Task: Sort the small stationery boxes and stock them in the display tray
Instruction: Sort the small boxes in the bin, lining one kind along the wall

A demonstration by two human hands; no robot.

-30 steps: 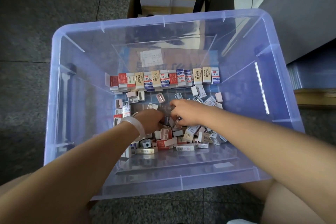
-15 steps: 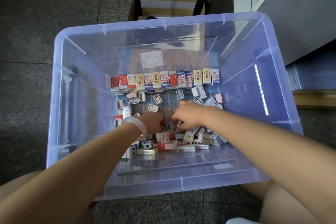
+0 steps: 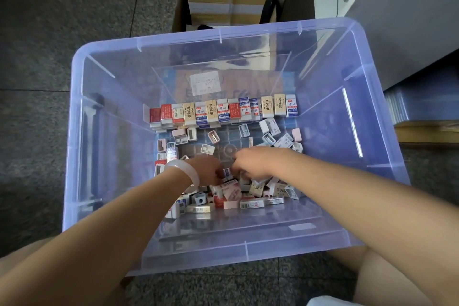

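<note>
Seen from above, two bare forearms reach into a clear bluish plastic tub (image 3: 82, 131) on a grey stone floor (image 3: 37, 57). The left hand (image 3: 206, 170), with a pale bangle (image 3: 185, 172) on its wrist, and the right hand (image 3: 253, 163) meet over a loose heap of small stationery boxes (image 3: 238, 194) near the tub's front edge; their fingers curl down into the heap, grip unclear. Farther back, a row of upright boxes (image 3: 223, 110) lines the tub's far edge.
</note>
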